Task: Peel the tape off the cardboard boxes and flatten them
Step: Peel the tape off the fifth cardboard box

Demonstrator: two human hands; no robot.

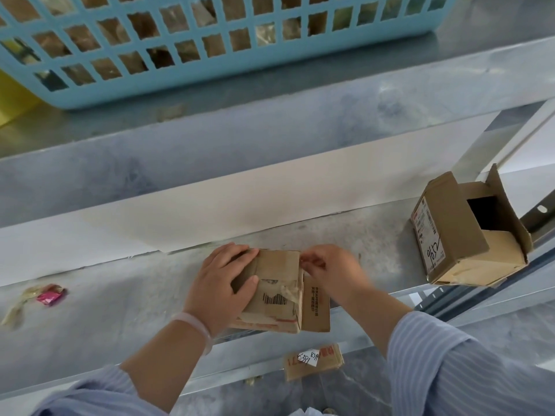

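While tape scraps (pixel 51 295) are lying at the frame's left, I am watching the left hand (pixel 222 283) gripping the small box (pixel 276 298) at centre, not yet peeled or flattened. The right hand (pixel 333 271) is pinching its upper right corner. The open box (pixel 462 235) at right is waiting, unflattened.

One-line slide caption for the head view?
Left hand holds a taped cardboard box on the shelf while right hand pinches at its far edge; an opened box stands apart.
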